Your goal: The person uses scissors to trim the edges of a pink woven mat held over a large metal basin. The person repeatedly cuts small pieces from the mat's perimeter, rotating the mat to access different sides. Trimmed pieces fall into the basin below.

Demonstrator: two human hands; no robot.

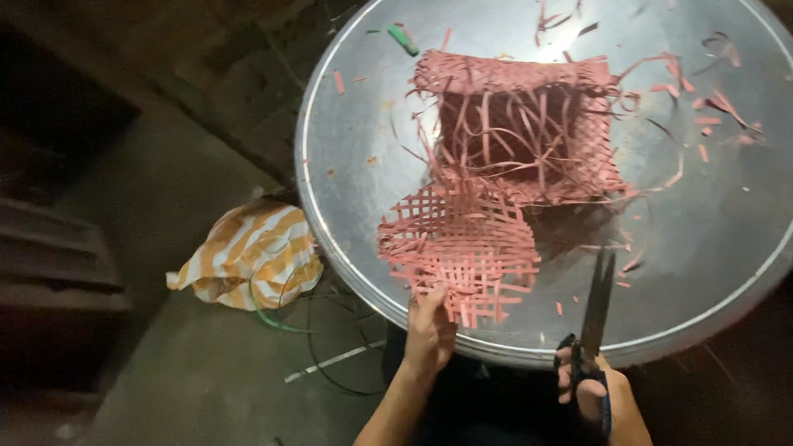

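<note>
Our arms run off the bottom edge, so we see only the wrists and both hands; the room at the left is dark and hard to make out, and glare washes out the far rim of the round metal tray (347,165). Our right hand (596,396) is clamped through the handles of one pair of scissors (596,310), though the handles themselves are mostly hidden by the fingers. The blades are closed or nearly so (the dim light makes the tips hard to read), and their long axis runs almost straight up from the hand, tips aimed away from us toward the middle of the tray.

Our left hand (429,330) rests at the tray's near rim, fingers pressing on the near edge of the flat woven mat (458,252), a single open lattice of pink strips with loose ends poking toward us. Just beyond it, touching or overlapping at its far edge, sits one half-woven pink basket (520,124), lying with its mouth toward us, loose strips tangled inside. Pink strip offcuts (710,111) are scattered over the tray, too many and too small to count. One small green object (403,39) lies near the far rim. On the floor to the left lies one orange-and-white striped cloth (248,256).
</note>
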